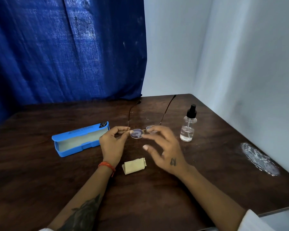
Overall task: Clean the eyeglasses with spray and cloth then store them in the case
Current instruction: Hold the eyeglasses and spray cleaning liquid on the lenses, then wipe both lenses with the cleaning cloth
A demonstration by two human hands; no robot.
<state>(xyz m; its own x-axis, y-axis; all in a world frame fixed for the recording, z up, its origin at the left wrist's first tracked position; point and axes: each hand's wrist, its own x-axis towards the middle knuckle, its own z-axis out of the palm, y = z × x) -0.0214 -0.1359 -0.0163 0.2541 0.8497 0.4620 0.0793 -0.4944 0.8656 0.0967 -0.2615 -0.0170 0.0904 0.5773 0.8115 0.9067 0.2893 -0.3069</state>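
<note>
Thin-framed eyeglasses [137,133] are held above the dark wooden table [157,197], temples unfolded and pointing away from me. My left hand [113,144] pinches the frame at its left hinge. My right hand [163,150] has its fingers spread, fingertips touching the right lens; whether it grips is unclear. A folded beige cloth [134,165] lies on the table between my wrists. A clear spray bottle [188,125] with a black nozzle stands upright to the right of the glasses. The blue case [80,139] lies open at the left with its pale lining showing.
A blue curtain [65,47] hangs behind the table, and white walls close the corner at the right. A white powdery smear [259,159] marks the table near its right edge. The table's right front corner [274,212] is close to my right forearm.
</note>
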